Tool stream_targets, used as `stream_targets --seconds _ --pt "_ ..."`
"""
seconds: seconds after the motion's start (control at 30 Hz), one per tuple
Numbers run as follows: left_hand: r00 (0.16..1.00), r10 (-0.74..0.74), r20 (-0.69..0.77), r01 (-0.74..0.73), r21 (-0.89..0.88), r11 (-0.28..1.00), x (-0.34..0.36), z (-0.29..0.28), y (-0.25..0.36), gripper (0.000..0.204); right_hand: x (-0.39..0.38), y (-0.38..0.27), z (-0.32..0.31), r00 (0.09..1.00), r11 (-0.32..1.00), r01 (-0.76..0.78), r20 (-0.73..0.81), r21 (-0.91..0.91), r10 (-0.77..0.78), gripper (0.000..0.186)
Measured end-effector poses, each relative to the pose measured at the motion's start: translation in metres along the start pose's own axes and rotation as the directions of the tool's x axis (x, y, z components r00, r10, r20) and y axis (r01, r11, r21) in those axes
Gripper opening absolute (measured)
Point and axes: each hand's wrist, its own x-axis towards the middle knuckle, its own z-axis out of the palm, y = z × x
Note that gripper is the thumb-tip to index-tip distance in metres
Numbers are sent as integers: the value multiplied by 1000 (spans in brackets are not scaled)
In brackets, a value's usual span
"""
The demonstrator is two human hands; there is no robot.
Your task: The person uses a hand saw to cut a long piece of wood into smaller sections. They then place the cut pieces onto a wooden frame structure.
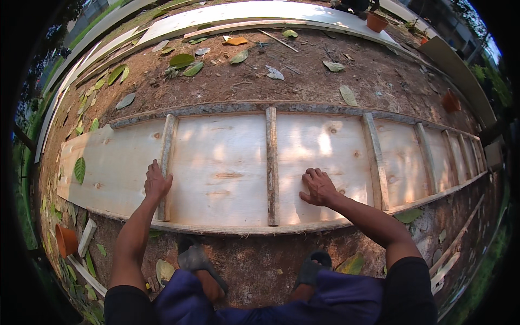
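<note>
Two hands press flat, holding nothing: left hand (156,183) on a wooden batten (166,162), right hand (319,187) on the plywood panel (222,173) beside it.

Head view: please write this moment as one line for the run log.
left hand: flat on wooden cross batten | right hand: fingers curled, pressing plywood panel | panel: lies on bare soil with fallen leaves
</note>
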Motion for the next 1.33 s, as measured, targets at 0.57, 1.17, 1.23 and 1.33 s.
stream_targets --seconds 0.57,1.17,1.23,1.33 --pt "660 723 205 -744 43 667 -6 47 91 72 -5 13 33 996 998 -64 -58 11 64 80" --pt "754 476 454 -572 95 815 -29 37 144 70 -13 -21 30 925 921 -374 -37 107 379 70" --pt "664 309 680 -542 154 826 -61 -16 175 61 -7 -70 -12 774 755 -618 337 219 536 56" --pt "486 336 807 -505 -55 861 -117 -75 210 50 -20 -153 -102 585 483 -791 698 376 414 43"
